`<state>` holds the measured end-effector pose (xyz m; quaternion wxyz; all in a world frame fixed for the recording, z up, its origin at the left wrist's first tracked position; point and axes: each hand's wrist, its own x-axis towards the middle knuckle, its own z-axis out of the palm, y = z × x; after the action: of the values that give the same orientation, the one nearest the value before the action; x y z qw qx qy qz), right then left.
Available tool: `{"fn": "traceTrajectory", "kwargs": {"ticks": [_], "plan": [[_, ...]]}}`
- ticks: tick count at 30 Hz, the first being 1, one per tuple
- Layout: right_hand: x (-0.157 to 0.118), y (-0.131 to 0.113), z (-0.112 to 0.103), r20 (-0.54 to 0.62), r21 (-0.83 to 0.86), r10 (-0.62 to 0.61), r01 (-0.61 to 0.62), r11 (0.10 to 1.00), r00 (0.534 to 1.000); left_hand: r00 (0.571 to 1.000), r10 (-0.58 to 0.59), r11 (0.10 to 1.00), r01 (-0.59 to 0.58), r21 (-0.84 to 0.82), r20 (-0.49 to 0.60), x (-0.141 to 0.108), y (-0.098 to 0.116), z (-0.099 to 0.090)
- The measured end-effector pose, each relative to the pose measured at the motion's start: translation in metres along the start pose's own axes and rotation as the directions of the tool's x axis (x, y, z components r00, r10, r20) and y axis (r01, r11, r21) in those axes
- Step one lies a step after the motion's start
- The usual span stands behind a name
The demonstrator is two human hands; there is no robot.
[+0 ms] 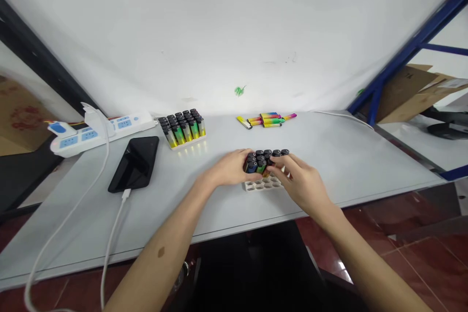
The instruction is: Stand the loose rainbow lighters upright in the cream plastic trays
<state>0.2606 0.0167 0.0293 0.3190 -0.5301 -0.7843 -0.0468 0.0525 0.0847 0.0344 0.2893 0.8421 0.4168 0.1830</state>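
In front of me a white tray with holes (263,185) holds several upright lighters (261,160) with black tops in its back rows; holes at its front edge show. My left hand (236,168) is wrapped round the left end of the tray and its lighters, fingers behind and thumb across the front. From the right, my right hand (298,178) pinches a lighter (268,161) between thumb and forefinger at the front of the filled rows. The lower part of that lighter is mostly hidden, so I cannot tell how deep it sits.
Another tray full of lighters (186,129) stands at the back left. Several loose lighters (268,120) lie in a pile near the wall. To the left are a black phone (134,164) on a white cable and a power strip (104,134). Cardboard (409,92) leans beyond the blue frame.
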Motion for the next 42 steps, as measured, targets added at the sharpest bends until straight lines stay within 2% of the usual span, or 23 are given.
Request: {"fn": "traceTrajectory", "kwargs": {"ticks": [4,6,7,8,10,12,15,18,21,25,29,32,34,37,40,42], "plan": [[0.021,0.005,-0.012,-0.188,-0.029,-0.045,0.040,0.999,0.981,1.000,0.008,1.000,-0.008,-0.005,-0.005,0.000,0.000,0.000],[0.048,0.013,-0.018,-0.225,0.006,-0.014,0.016,1.000,0.974,1.000,0.010,1.000,-0.010,-0.010,-0.007,0.000,-0.001,0.000],[0.066,0.018,-0.019,-0.204,0.033,0.015,-0.008,0.999,0.979,1.000,0.012,1.000,-0.012,-0.017,-0.007,0.000,-0.001,0.000],[0.085,0.023,-0.018,-0.144,0.065,0.052,-0.043,0.997,0.988,1.000,0.014,1.000,-0.014,-0.025,-0.006,0.000,-0.002,0.000],[0.123,0.035,-0.008,0.101,0.141,0.086,-0.100,0.985,0.991,1.000,0.021,0.999,-0.021,-0.036,-0.004,0.000,-0.003,-0.001],[0.154,0.047,0.011,0.351,0.152,0.047,-0.106,0.983,0.935,0.999,0.032,0.998,-0.032,-0.045,-0.004,-0.001,-0.003,-0.001],[0.176,0.061,0.047,0.486,0.045,0.002,-0.027,0.999,0.874,1.000,0.031,0.998,-0.031,-0.058,0.003,-0.002,-0.002,-0.003],[0.175,0.069,0.076,0.504,-0.080,-0.023,0.073,0.994,0.864,1.000,0.000,0.999,0.000,-0.044,0.006,-0.002,0.001,-0.004],[0.165,0.072,0.089,0.445,-0.118,0.020,0.037,0.992,0.895,1.000,-0.012,1.000,0.012,-0.025,0.009,-0.002,0.003,-0.005],[0.156,0.072,0.090,0.401,-0.126,0.089,-0.041,0.991,0.912,0.999,-0.026,1.000,0.026,-0.011,0.023,-0.002,0.004,-0.005],[0.142,0.079,0.083,0.372,-0.121,0.096,-0.054,0.991,0.923,0.999,-0.034,0.999,0.034,-0.006,0.008,-0.003,0.001,-0.004],[0.120,0.094,0.077,0.299,-0.002,0.182,-0.190,0.982,0.937,0.999,-0.029,0.999,0.028,-0.028,-0.020,-0.003,-0.001,-0.002],[0.106,0.106,0.074,0.193,0.174,0.291,-0.324,0.930,0.937,1.000,-0.030,0.999,0.030,-0.039,-0.008,-0.003,-0.001,-0.001],[0.093,0.116,0.074,0.135,0.465,0.445,-0.453,0.760,0.885,0.998,-0.064,0.997,0.064,-0.046,-0.010,-0.004,0.000,-0.002],[0.093,0.112,0.076,0.134,0.726,0.537,-0.451,0.519,0.833,0.995,-0.095,0.993,0.094,-0.071,-0.005,-0.004,0.001,-0.002],[0.096,0.105,0.077,0.158,0.827,0.574,-0.426,0.368,0.803,0.995,-0.098,0.992,0.099,-0.072,0.006,-0.004,0.001,-0.002]]}}
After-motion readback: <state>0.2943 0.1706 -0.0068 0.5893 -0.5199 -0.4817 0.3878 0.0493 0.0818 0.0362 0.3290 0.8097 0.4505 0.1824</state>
